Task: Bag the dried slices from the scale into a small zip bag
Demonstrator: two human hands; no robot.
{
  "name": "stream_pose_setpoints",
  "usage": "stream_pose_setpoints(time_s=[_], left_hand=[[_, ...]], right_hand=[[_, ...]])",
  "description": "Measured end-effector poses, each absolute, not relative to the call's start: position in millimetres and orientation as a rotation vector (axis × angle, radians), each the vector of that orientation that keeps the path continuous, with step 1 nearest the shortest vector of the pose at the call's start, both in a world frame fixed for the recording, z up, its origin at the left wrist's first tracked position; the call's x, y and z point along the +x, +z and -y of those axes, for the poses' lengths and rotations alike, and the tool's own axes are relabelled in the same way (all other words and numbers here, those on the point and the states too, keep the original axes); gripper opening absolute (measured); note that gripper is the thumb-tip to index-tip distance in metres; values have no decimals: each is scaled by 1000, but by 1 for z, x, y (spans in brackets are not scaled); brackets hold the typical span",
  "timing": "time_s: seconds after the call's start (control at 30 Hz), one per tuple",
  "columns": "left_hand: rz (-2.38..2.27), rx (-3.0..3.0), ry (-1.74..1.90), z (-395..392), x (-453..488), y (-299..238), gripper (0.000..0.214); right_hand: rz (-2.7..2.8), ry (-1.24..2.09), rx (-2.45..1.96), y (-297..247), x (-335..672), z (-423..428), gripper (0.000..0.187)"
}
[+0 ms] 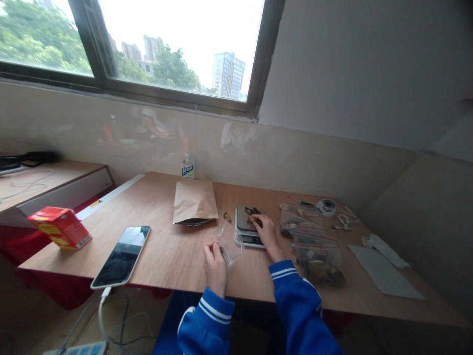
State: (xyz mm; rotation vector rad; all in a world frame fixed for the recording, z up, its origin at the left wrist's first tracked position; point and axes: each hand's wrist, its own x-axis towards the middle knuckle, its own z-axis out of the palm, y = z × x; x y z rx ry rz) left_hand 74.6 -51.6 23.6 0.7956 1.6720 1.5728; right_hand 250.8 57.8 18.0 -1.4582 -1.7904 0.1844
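two hands busy: your left hand pinches the clear zip bag open above the surface; right hand fingers grasp dried pieces on the scale. keep the bag mouth wide, close by.

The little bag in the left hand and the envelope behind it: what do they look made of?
The little bag, pinched by the left hand, looks like thin clear glossy plastic: the table shows through it. The envelope looks like matte brown kraft paper, flat and creased.

The plywood table had a phone, red box, paper envelope, scale and filled zip bags on it.
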Motion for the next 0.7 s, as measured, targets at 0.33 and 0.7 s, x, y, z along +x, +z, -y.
stream_pose_setpoints(time_s=[0.33, 0.7], left_hand=[[-1665, 781, 1571, 50, 75, 20, 20], [-1656, 736, 1649, 52, 73, 25, 16]], right_hand=[[1484, 776, -1175, 82, 224, -20, 30], [1630, 1317, -1132, 110, 193, 18, 36]])
